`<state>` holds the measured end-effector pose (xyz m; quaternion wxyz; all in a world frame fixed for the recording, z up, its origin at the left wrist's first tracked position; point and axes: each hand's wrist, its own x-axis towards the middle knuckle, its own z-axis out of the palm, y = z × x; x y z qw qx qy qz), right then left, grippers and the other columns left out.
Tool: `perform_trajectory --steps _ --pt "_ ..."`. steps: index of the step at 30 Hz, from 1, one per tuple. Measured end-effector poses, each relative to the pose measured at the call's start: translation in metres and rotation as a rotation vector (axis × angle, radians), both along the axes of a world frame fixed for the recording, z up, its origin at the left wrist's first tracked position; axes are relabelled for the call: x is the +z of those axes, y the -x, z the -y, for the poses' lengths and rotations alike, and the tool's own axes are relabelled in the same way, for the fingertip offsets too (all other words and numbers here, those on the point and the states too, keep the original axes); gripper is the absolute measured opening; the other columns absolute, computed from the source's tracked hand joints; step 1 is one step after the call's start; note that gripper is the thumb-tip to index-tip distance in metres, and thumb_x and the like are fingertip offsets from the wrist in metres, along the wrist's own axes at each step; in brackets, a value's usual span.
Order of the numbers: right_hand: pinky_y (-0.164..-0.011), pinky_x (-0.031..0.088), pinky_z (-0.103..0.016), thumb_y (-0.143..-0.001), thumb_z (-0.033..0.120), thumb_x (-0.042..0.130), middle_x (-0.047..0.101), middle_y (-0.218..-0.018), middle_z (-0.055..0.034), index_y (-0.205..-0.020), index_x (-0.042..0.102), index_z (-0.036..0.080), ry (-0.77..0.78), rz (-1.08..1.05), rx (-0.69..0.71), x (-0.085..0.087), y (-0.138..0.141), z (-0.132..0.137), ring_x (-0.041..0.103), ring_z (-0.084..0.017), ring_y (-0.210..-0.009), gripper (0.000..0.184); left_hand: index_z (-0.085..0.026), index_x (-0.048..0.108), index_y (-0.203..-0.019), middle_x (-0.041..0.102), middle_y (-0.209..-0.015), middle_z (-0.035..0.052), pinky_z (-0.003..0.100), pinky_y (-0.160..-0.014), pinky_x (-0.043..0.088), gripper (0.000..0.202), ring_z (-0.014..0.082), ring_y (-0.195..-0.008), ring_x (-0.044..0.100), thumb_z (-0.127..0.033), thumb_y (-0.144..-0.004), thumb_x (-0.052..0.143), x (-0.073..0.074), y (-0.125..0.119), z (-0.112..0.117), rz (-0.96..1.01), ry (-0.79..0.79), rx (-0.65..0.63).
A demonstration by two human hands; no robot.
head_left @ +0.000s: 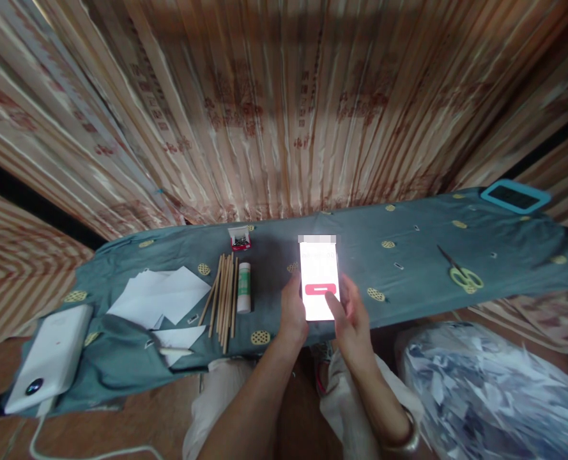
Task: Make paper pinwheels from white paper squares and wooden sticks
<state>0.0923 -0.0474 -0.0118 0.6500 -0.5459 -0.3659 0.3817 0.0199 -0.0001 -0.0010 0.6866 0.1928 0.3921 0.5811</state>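
Observation:
A phone with a bright white screen and a red button is held over the front edge of a narrow table covered in teal cloth. My left hand grips the phone's left side, fingers wrapped round it. My right hand cups the lower right corner, with its thumb resting on the screen just below the red button.
On the cloth to the left lie a glue stick, a bundle of wooden sticks, white paper sheets, a small box of staples and a white power bank. Scissors and a blue-cased tablet lie right. A bag of paper scraps sits below.

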Motion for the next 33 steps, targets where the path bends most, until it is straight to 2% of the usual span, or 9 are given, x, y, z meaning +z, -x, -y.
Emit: perform_trajectory --steps 2,5,8,12,19,28,33 --pt "-0.109 0.034 -0.047 -0.082 0.042 0.064 0.049 -0.143 -0.0102 -0.137 0.047 0.024 -0.044 0.209 -0.043 0.0 -0.001 0.003 0.044 -0.027 -0.133 0.061 -0.017 0.071 -0.08 0.072 -0.072 0.0031 0.031 -0.074 0.051 0.027 0.0231 -0.082 0.069 -0.041 -0.073 0.061 0.001 0.001 0.001 0.006 0.006 -0.018" --pt "-0.114 0.025 -0.048 -0.087 0.039 0.057 0.034 -0.153 -0.0081 -0.138 0.047 0.027 -0.087 0.503 -0.049 0.002 -0.003 0.007 0.031 -0.026 -0.141 0.053 -0.016 0.072 -0.086 0.074 -0.078 0.0043 0.03 -0.076 0.052 0.029 0.0231 -0.084 0.069 -0.041 -0.074 0.061 0.003 0.002 0.002 0.002 -0.001 -0.028" --pt "-0.114 0.025 -0.052 -0.091 0.039 0.051 0.026 -0.156 -0.0091 -0.134 0.051 0.026 -0.081 0.67 -0.042 0.002 -0.005 0.009 0.028 -0.027 -0.143 0.044 -0.016 0.072 -0.086 0.074 -0.078 0.0042 0.031 -0.078 0.052 0.028 0.0236 -0.086 0.07 -0.04 -0.074 0.061 0.004 0.003 0.003 -0.004 0.004 -0.013" --pt "-0.111 0.029 -0.054 -0.094 0.04 0.046 0.027 -0.154 -0.0146 -0.13 0.052 0.02 -0.065 0.804 -0.051 -0.001 -0.008 0.009 0.029 -0.029 -0.142 0.042 -0.016 0.073 -0.087 0.075 -0.079 0.0046 0.032 -0.081 0.052 0.031 0.0243 -0.088 0.07 -0.042 -0.076 0.06 0.002 0.004 0.002 -0.004 0.032 -0.017" --pt "-0.111 0.031 -0.052 -0.096 0.037 0.043 0.029 -0.153 -0.0156 -0.125 0.053 0.019 -0.103 0.866 -0.045 -0.002 -0.01 0.01 0.031 -0.027 -0.141 0.036 -0.016 0.072 -0.091 0.075 -0.087 0.0051 0.032 -0.082 0.052 0.032 0.0235 -0.089 0.07 -0.042 -0.076 0.062 0.0 0.006 0.0 -0.02 0.006 0.016" --pt "-0.111 0.032 -0.051 -0.095 0.038 0.044 0.035 -0.15 -0.0155 -0.13 0.048 0.02 -0.114 0.837 -0.075 0.0 -0.012 0.01 0.034 -0.027 -0.14 0.039 -0.016 0.073 -0.082 0.074 -0.075 0.0042 0.031 -0.076 0.053 0.031 0.0245 -0.084 0.07 -0.044 -0.073 0.064 -0.002 0.002 0.0 -0.024 0.031 -0.003" --pt "-0.111 0.031 -0.052 -0.095 0.037 0.046 0.035 -0.15 -0.0156 -0.131 0.047 0.02 -0.117 0.798 -0.084 0.0 -0.013 0.009 0.033 -0.026 -0.141 0.04 -0.015 0.073 -0.081 0.073 -0.075 0.0036 0.03 -0.075 0.052 0.033 0.0231 -0.081 0.07 -0.046 -0.072 0.066 -0.004 0.002 0.0 -0.058 0.008 0.005"
